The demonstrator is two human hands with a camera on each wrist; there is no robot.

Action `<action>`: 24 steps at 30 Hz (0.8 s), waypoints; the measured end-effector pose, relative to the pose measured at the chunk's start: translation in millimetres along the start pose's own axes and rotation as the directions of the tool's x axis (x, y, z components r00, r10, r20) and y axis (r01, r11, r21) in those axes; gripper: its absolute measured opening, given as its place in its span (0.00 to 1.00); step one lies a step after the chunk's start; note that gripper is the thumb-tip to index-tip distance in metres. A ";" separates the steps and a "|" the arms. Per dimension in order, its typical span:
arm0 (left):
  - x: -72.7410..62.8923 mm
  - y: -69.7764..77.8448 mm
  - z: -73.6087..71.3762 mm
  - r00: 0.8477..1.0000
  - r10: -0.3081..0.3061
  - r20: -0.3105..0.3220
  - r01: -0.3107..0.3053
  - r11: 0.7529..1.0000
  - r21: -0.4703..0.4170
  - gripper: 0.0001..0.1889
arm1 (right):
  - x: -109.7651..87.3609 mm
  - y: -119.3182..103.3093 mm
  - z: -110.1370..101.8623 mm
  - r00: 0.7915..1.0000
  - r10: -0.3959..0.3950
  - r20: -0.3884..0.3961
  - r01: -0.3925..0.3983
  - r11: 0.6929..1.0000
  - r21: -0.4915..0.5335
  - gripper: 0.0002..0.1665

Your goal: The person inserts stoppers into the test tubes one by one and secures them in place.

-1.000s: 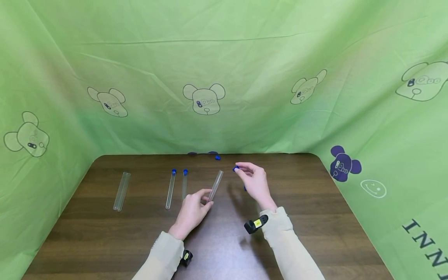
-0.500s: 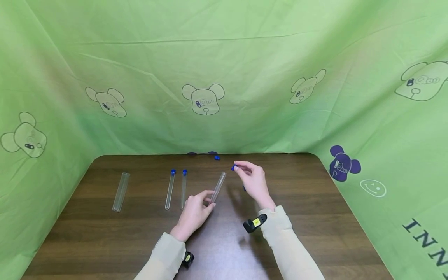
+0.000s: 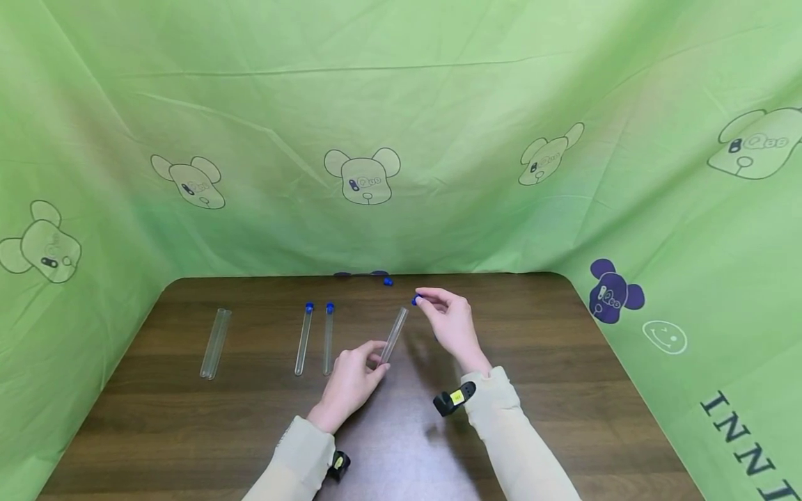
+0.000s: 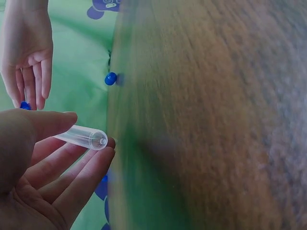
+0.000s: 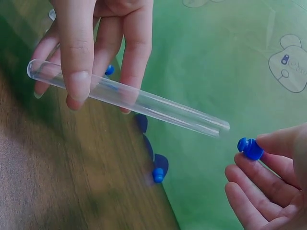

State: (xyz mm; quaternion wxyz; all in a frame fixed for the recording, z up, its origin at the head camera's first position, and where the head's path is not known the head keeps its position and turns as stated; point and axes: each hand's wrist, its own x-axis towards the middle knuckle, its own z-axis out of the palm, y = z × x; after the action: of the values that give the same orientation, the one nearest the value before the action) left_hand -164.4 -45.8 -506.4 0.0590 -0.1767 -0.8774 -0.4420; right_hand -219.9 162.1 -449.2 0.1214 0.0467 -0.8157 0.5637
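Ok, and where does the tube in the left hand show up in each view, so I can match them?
Head: the tube is below centre, slanting up and right from the left hand.
Left wrist: the tube is left of centre, one end toward the camera.
Right wrist: the tube slants down from upper left to right of centre.
Shared landmark: the blue cap pinched by the right hand.
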 end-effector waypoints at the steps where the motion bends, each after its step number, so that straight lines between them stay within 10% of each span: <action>1: 0.0 0.1 0.3 1.000 0.000 -0.001 0.000 1.000 0.000 0.17 | -0.1 -0.2 0.1 1.000 0.000 0.003 0.000 1.000 -0.001 0.12; 24: -0.6 1.7 3.0 1.000 0.003 -0.009 -0.003 1.000 0.010 0.18 | -1.5 -3.3 7.3 0.998 -0.015 0.053 0.016 1.000 -0.009 0.12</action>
State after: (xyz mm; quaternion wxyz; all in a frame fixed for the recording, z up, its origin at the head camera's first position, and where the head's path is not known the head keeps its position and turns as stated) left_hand -163.1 -42.6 -507.1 0.0644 -0.1759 -0.8790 -0.4384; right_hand -218.8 154.0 -449.0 0.1043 0.0675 -0.8208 0.5575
